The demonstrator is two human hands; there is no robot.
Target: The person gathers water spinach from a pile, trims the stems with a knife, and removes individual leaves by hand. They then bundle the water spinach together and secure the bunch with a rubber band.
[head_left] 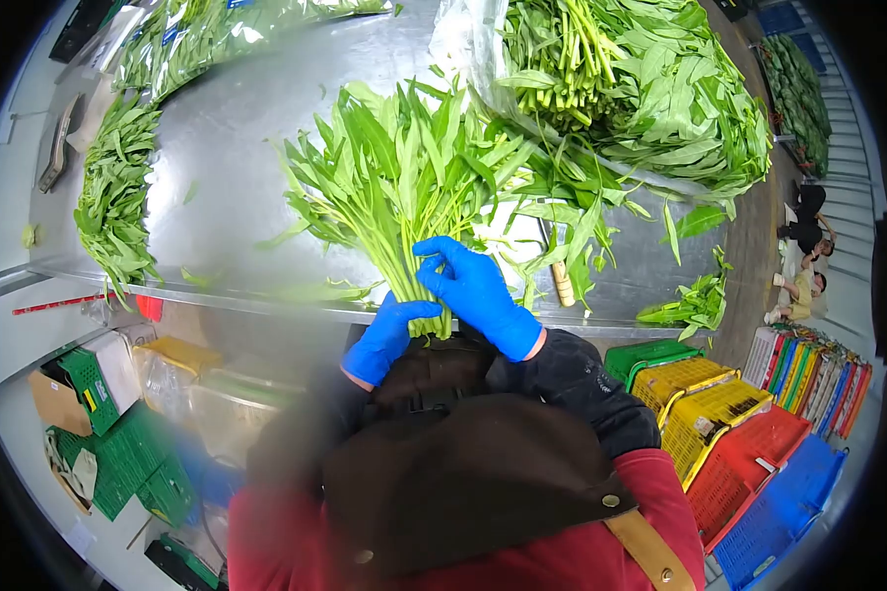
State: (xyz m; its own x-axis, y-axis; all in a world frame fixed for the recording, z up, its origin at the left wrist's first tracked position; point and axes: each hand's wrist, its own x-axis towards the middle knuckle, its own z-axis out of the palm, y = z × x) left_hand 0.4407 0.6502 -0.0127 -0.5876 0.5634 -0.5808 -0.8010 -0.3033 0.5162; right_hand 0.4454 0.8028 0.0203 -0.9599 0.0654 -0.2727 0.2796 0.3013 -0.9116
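Observation:
Both my hands wear blue gloves and hold one bunch of leafy green stems (389, 212) at the table's front edge. My left hand (389, 340) wraps round the lower stem ends from the left. Higher up on the right side, my right hand (473, 295) grips the stems with bent fingers. The leaves fan out away from me over the metal table (246, 128). Just right of my right hand lies a knife with a wooden handle (562, 284), its blade partly under loose leaves (586, 231).
A large heap of greens (650, 108) sits on clear plastic at the back right. Bagged greens (197, 39) lie at the back left, with a row of greens (118, 187) along the left. Coloured crates (700, 404) stand at the right; green crates (118, 453) at the left. People (808, 222) are far right.

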